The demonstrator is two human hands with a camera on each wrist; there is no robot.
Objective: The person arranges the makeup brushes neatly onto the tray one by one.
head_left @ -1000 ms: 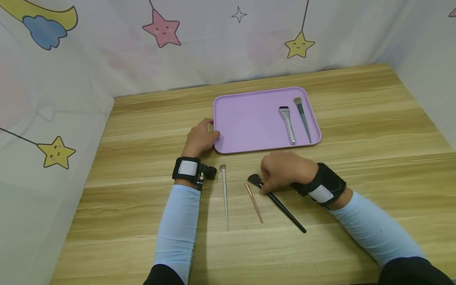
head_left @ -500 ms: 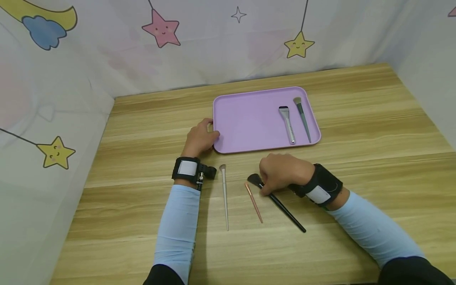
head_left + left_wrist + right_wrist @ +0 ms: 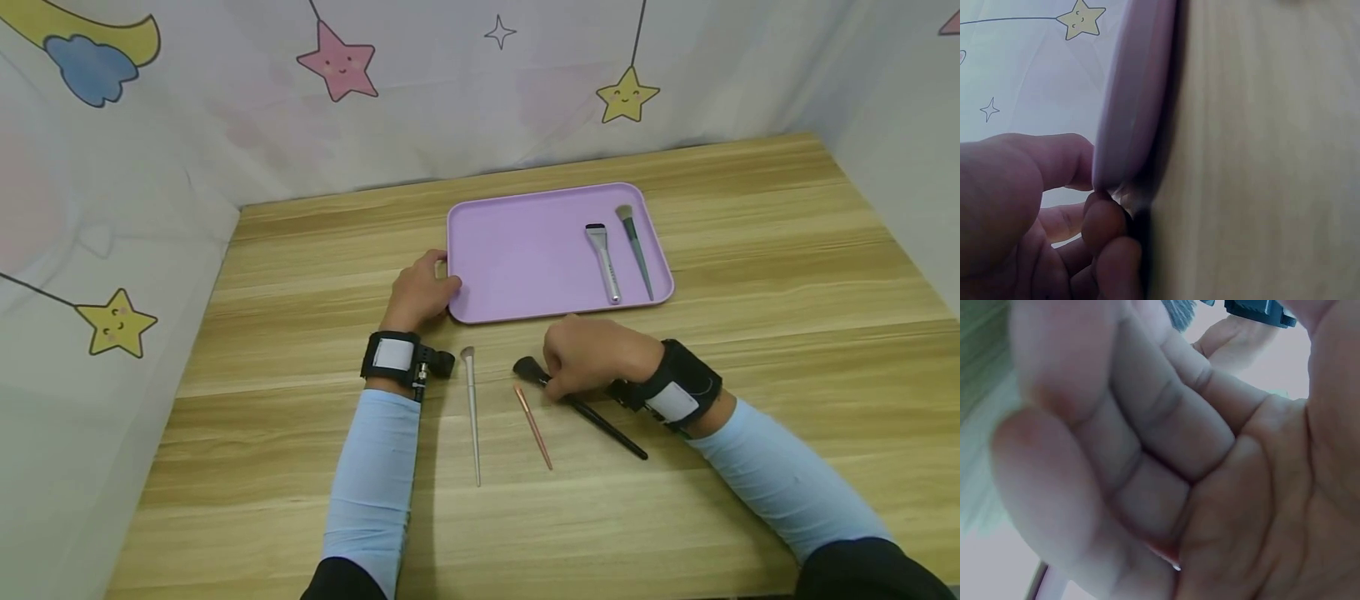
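Observation:
In the head view my right hand (image 3: 600, 354) pinches a black makeup brush (image 3: 607, 427) just below its dark, fluffy head. Its handle slants toward the near right. The right wrist view is filled by curled fingers, with dark bristles (image 3: 1180, 314) at the top. My left hand (image 3: 420, 293) grips the left edge of a lilac tray (image 3: 517, 258), thumb on the rim; the left wrist view has the fingertips under the tray wall (image 3: 1135, 94). Between the arms lie a thin pink makeup brush (image 3: 533, 427) and a long pale grey makeup brush (image 3: 472, 417).
On the tray's right side lie a silver flat-headed brush (image 3: 603, 263) and a green-handled brush (image 3: 635, 250), side by side. The wooden table (image 3: 765, 275) meets a star-patterned cloth (image 3: 442, 117) at the back and left.
The black brush's handle end has swung away from me and its head has shifted slightly left, with my right hand holding it. My left hand and the tray stay put.

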